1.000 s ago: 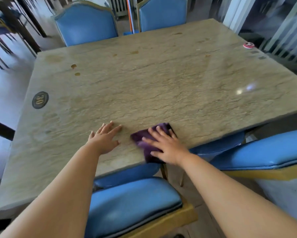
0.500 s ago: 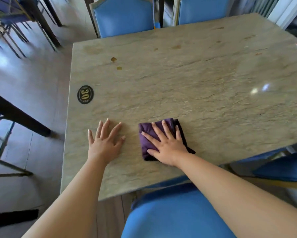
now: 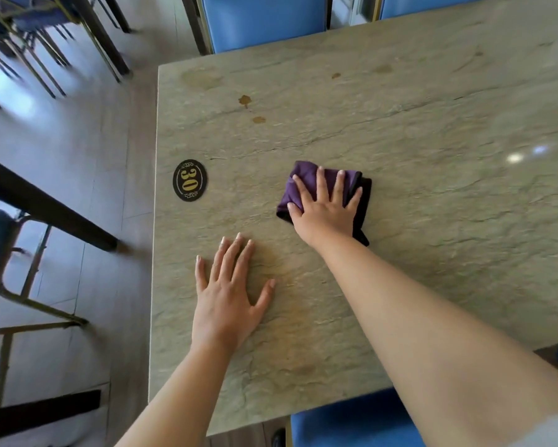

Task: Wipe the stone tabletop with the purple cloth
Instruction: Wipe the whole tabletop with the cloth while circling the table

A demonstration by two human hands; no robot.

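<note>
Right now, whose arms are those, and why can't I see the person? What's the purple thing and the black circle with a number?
The camera sits on the person's head and looks down, so you see what they see: only their own two arms reaching out, never their face. There is just this one picture, taken from up there.

The big speckled surface is a stone tabletop. The purple thing is a folded purple cloth. The right hand lies flat on top of it with straight fingers, pressing it down to wipe. The left hand rests flat on the bare stone and holds nothing.

The black circle is a table number badge that says 30. Past it are some brown stains. Blue chairs stand around the table.
</note>
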